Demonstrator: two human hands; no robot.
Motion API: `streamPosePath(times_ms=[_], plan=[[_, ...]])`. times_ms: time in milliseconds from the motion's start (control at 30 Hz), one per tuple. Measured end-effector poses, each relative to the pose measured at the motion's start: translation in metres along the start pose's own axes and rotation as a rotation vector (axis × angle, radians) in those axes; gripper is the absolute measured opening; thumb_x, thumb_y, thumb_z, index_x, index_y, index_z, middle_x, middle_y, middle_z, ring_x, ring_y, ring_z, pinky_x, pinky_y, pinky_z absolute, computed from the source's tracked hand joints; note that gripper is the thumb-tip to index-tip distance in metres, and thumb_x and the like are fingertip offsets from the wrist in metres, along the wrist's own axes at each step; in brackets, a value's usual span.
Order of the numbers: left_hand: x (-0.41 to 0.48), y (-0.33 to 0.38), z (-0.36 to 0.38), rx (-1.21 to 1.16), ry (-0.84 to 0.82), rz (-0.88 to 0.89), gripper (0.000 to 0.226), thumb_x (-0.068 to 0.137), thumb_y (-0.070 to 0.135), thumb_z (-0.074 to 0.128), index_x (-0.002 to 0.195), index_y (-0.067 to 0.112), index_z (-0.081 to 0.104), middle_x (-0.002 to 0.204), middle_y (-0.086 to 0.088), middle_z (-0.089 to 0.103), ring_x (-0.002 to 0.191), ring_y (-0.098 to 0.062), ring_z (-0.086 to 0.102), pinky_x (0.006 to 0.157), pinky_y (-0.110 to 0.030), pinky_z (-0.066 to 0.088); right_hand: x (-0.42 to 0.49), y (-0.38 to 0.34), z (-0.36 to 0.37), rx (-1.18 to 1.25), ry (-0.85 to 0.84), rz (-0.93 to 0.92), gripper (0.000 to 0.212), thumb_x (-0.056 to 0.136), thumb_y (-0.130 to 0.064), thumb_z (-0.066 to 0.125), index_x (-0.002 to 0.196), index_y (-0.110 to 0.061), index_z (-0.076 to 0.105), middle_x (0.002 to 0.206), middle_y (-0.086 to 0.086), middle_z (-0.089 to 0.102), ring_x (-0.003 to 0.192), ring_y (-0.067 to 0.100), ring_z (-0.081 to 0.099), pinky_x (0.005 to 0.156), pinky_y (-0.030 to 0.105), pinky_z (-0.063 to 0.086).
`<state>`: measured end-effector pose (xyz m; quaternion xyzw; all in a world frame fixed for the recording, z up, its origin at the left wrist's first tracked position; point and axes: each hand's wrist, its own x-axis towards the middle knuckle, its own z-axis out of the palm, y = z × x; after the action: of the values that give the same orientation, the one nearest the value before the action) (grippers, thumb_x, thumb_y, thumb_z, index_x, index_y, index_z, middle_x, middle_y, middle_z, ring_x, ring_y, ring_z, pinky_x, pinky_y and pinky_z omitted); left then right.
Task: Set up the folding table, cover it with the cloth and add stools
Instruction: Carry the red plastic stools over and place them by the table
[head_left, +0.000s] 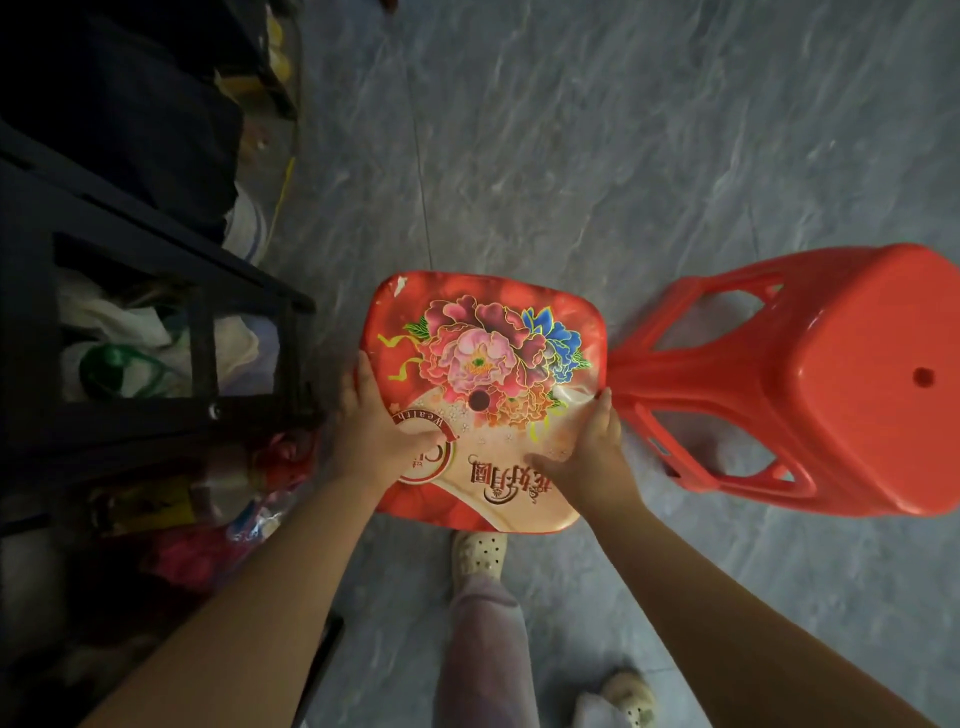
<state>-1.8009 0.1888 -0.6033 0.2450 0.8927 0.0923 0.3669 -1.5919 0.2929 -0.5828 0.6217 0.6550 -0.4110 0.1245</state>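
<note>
A red plastic stool with a flower-printed seat (488, 353) stands on the grey floor right in front of me. My left hand (382, 431) grips the seat's left edge, thumb on top. My right hand (592, 452) holds its near right edge, fingers spread on the print. A plain red stool (852, 384) stands just to the right, its legs touching the printed stool's side. No folding table or cloth is in view.
A dark shelf frame (156, 332) packed with bags and bottles fills the left side. Loose packets and bottles (234, 488) lie at its foot. Grey marble-look floor (571, 156) stretches ahead. My feet in pale clogs (478, 556) stand below the stool.
</note>
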Motion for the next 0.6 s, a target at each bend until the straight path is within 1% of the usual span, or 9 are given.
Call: streamPosePath(times_ms=[67,167,233,300,333,433,533,600], plan=[[0.0,0.002,-0.002,-0.006,0.007,0.002,0.133,0.056,0.051,0.085,0.148,0.032,-0.009,0.157,-0.003,0.003,0.139,-0.034,0.026,0.104,-0.056,0.037,0.0,-0.003,0.001,-0.029,0.001,-0.002,0.129,0.067,-0.036,0.084,0.15,-0.006,-0.01,0.159,0.012,0.007,0.144,0.028,0.02,0.111,0.037,0.028],[-0.005,0.003,-0.008,0.006,0.0,-0.021,0.134,0.056,0.051,0.085,0.147,0.033,-0.012,0.156,-0.004,0.006,0.137,-0.036,0.029,0.102,-0.056,0.039,-0.005,-0.008,-0.001,-0.028,-0.014,0.022,0.129,0.067,-0.034,0.085,0.15,-0.005,-0.009,0.16,0.011,0.008,0.145,0.027,0.02,0.112,0.036,0.026],[-0.014,0.006,-0.019,-0.002,0.009,-0.03,0.137,0.056,0.051,0.085,0.147,0.032,-0.015,0.156,-0.006,0.006,0.137,-0.036,0.029,0.101,-0.055,0.038,-0.014,-0.016,-0.008,-0.006,0.008,0.025,0.128,0.066,-0.035,0.085,0.151,-0.007,-0.005,0.16,0.009,0.013,0.143,0.026,0.026,0.11,0.036,0.03],[-0.03,0.015,-0.037,-0.014,0.035,-0.013,0.136,0.057,0.049,0.085,0.148,0.028,-0.014,0.157,-0.007,0.007,0.139,-0.034,0.026,0.103,-0.053,0.036,-0.029,-0.025,-0.024,0.036,0.049,0.015,0.124,0.065,-0.037,0.085,0.152,-0.009,0.002,0.157,0.006,0.024,0.139,0.025,0.035,0.106,0.036,0.034],[-0.04,0.02,-0.048,-0.015,0.051,0.001,0.136,0.057,0.048,0.085,0.148,0.028,-0.013,0.157,-0.007,0.007,0.14,-0.034,0.025,0.105,-0.053,0.035,-0.037,-0.03,-0.035,0.047,0.067,0.007,0.122,0.065,-0.038,0.085,0.153,-0.01,0.005,0.155,0.006,0.029,0.137,0.025,0.037,0.105,0.037,0.036],[-0.083,0.044,-0.085,0.005,0.102,0.054,0.134,0.056,0.05,0.085,0.149,0.028,-0.009,0.157,-0.007,0.011,0.14,-0.032,0.024,0.107,-0.054,0.035,-0.072,-0.042,-0.079,0.032,0.079,0.002,0.119,0.065,-0.042,0.084,0.152,-0.012,0.008,0.153,0.005,0.036,0.136,0.026,0.04,0.102,0.038,0.038],[-0.14,0.082,-0.124,0.044,0.153,0.117,0.131,0.059,0.049,0.083,0.149,0.028,-0.01,0.157,-0.008,0.011,0.141,-0.032,0.021,0.107,-0.052,0.033,-0.118,-0.045,-0.134,0.024,0.096,-0.009,0.117,0.066,-0.044,0.083,0.152,-0.014,0.01,0.149,0.005,0.041,0.133,0.026,0.044,0.1,0.035,0.039],[-0.184,0.114,-0.146,0.098,0.187,0.182,0.129,0.061,0.052,0.081,0.15,0.025,-0.008,0.157,-0.009,0.01,0.141,-0.032,0.021,0.106,-0.049,0.033,-0.156,-0.039,-0.172,0.054,0.123,-0.013,0.116,0.066,-0.045,0.082,0.152,-0.016,0.011,0.148,0.003,0.043,0.133,0.025,0.044,0.099,0.032,0.038]])
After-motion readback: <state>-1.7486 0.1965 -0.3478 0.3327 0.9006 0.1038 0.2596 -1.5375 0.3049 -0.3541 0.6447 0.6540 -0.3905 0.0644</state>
